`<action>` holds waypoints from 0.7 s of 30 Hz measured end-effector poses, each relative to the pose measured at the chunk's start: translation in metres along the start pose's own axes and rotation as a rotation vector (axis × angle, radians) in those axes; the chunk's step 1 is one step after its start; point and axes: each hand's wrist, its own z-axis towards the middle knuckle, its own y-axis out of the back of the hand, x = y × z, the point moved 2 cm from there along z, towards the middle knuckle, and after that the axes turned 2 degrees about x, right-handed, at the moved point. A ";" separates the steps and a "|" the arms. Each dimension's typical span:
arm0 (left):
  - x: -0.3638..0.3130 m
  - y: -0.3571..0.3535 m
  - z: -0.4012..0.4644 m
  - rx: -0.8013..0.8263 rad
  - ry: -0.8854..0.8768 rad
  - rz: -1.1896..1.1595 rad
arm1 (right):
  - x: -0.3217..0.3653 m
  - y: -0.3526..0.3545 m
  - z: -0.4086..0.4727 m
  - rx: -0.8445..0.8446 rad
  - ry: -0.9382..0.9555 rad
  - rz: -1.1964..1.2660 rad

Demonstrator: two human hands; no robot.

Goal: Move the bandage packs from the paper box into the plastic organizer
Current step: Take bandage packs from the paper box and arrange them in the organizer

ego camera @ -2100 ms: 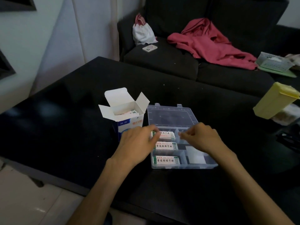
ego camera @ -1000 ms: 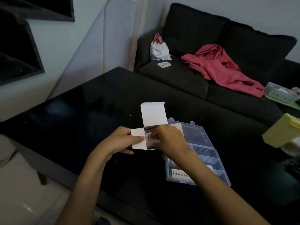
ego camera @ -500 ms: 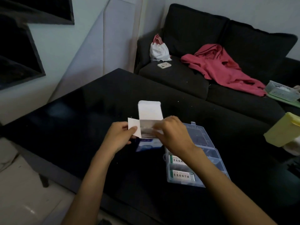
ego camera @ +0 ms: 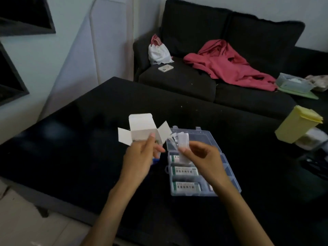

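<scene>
Packs (ego camera: 182,147) were pinched upright in the right hand (ego camera: 204,159), just above the organizer (ego camera: 230,174); the left hand (ego camera: 140,157) gripped the box (ego camera: 143,132) beside it. Transfer seemed midway: next, lower them into a free compartment.

Motion-blurred bandage packs (ego camera: 182,144)
</scene>
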 end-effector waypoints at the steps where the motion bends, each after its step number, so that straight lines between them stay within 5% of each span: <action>1: 0.001 -0.010 -0.002 0.141 0.095 -0.003 | -0.005 0.005 -0.003 -0.029 0.050 -0.040; 4: 0.001 -0.033 -0.005 0.363 0.287 -0.006 | -0.024 0.017 -0.014 -0.121 0.118 -0.207; 10: 0.009 -0.047 -0.009 0.461 0.410 -0.147 | -0.049 0.028 -0.013 -0.105 0.334 -0.793; 17: 0.018 -0.044 -0.008 0.466 0.337 -0.160 | -0.052 0.026 -0.013 -0.029 0.333 -0.811; 21: 0.016 -0.044 -0.005 0.376 0.197 -0.158 | -0.050 0.034 -0.012 -0.116 -0.019 -0.277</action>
